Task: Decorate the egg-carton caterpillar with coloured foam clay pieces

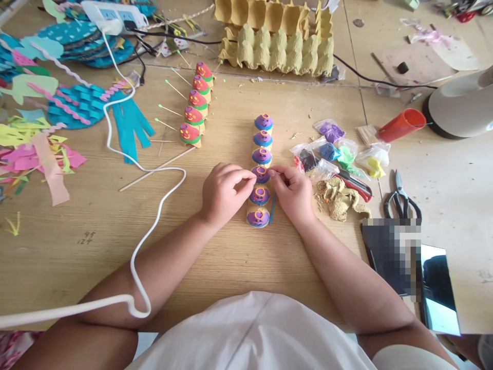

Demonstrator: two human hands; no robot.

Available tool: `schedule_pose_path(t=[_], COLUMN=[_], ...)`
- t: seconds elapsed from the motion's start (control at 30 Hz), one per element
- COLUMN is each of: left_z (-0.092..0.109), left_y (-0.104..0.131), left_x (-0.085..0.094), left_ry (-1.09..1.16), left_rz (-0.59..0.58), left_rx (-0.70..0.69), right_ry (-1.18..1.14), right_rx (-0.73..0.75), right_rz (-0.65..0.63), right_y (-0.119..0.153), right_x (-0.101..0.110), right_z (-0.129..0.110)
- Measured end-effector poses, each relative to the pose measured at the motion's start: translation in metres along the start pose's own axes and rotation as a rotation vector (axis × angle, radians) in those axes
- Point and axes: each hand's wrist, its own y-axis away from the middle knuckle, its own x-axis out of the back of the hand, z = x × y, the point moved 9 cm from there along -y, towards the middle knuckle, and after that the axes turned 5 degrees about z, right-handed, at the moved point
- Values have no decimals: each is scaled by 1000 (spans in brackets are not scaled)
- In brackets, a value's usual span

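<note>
A row of purple and blue clay-covered egg-carton cups (259, 196) with orange rings and small faces runs up the middle of the table. My left hand (228, 194) is at the left side of the fourth cup from the top, thumb and forefinger pinched at its edge. At that cup's right side is my right hand (292, 192), its fingers pressed together against the edge. Anything between the fingertips is too small to make out. Beside the lower cups lies a thin blue stick (273, 209).
Red and green cups (193, 116) with green-tipped sticks stand upper left. Clay bags (328, 151), a red cutter (356, 186), scissors (401, 198) and a phone (439, 288) lie right. Egg cartons (285, 49) are behind; a white cable (159, 205) crosses my left forearm.
</note>
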Motion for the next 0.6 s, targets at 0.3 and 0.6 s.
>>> schedule_pose_path(t=[0.3,0.6], left_z=[6,4], left_y=[-2,-1], left_x=[2,1], left_ry=[-71,-60], left_rz=[36,30], left_rx=[-72,-39], right_ry=[6,15], right_rx=[26,8], right_rz=[10,5], right_y=[1,0], right_x=[-1,-1], right_z=[-2,-1])
